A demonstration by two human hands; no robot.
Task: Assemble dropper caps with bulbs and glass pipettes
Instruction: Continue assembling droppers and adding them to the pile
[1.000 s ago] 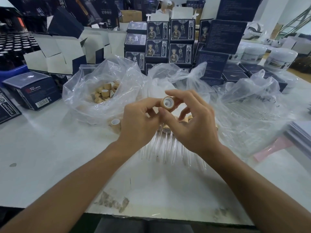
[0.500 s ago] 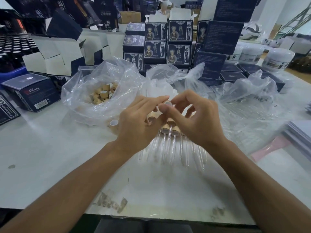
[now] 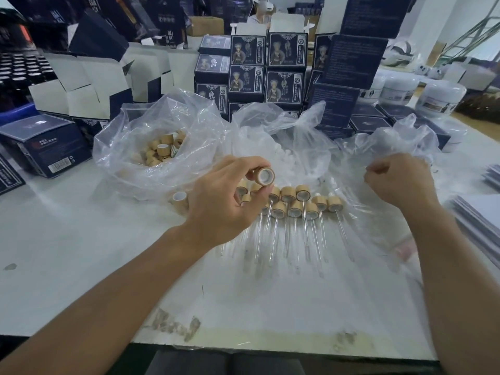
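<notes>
Left fingers: your left hand (image 3: 219, 204) pinches a tan wood-look cylindrical dropper cap (image 3: 262, 176) with a white liner, held mid-frame with its open end toward you.
Right fingers: your right hand (image 3: 397, 180) is curled at the clear plastic bag of glass pipettes (image 3: 389, 158), right of centre; I cannot tell if it holds one.
Row below: finished droppers with glass stems (image 3: 290, 209) lie just under the cap.
Risk: a fingertip-only pinch could drop the cap onto the stems; snagged film could drag pipettes off the white table (image 3: 67, 239).

Tan dropper cap (image 3: 263, 176) (white-lined) pinched aloft, open end facing camera.
</notes>
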